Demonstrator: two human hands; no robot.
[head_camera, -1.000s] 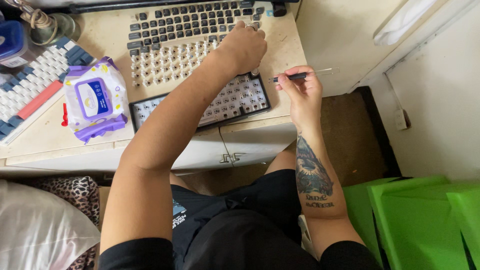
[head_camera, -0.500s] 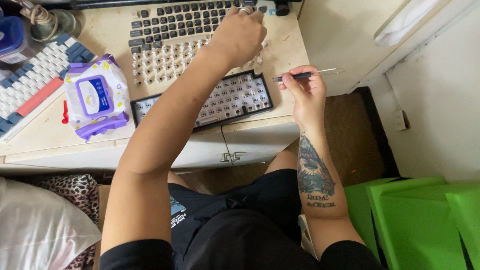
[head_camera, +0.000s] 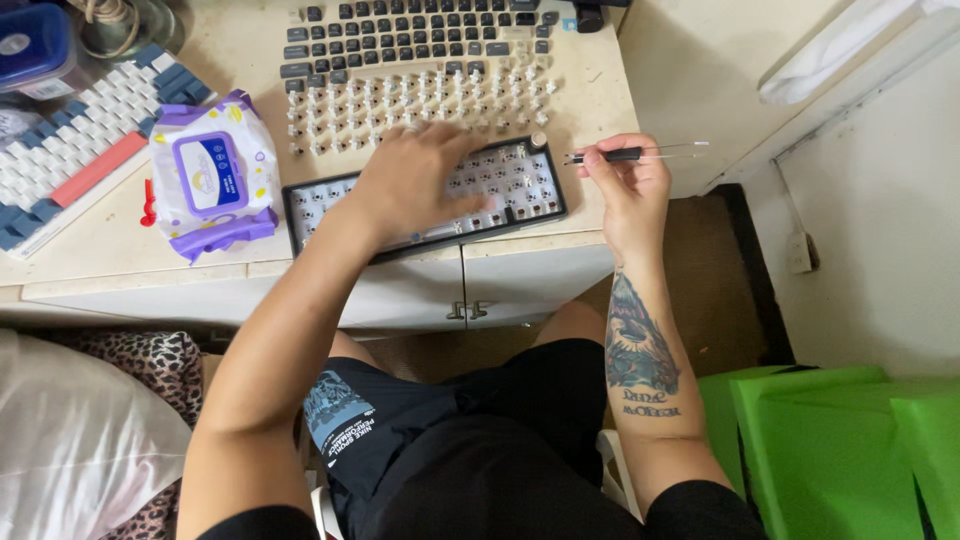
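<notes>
My left hand (head_camera: 415, 180) lies palm down on the black keyboard frame (head_camera: 520, 190) at the desk's front edge, fingers spread over its bare switch sockets. My right hand (head_camera: 625, 185) hovers just right of the frame, pinching a thin black-handled wire puller tool (head_camera: 625, 154) that points right. Behind the frame, rows of loose white switches (head_camera: 420, 105) stand on the desk, and beyond them rows of dark keycaps (head_camera: 410, 35).
A purple wet-wipe pack (head_camera: 210, 185) lies left of the frame. A white, blue and red keyboard (head_camera: 70, 150) sits at far left by a blue-lidded container (head_camera: 30, 45). Cabinet doors (head_camera: 440, 290) are below the desk; green foam (head_camera: 830, 450) is at lower right.
My left hand has pulled back from the far keycap rows and come down flat onto the black keyboard frame. My right hand has kept the tool in place.
</notes>
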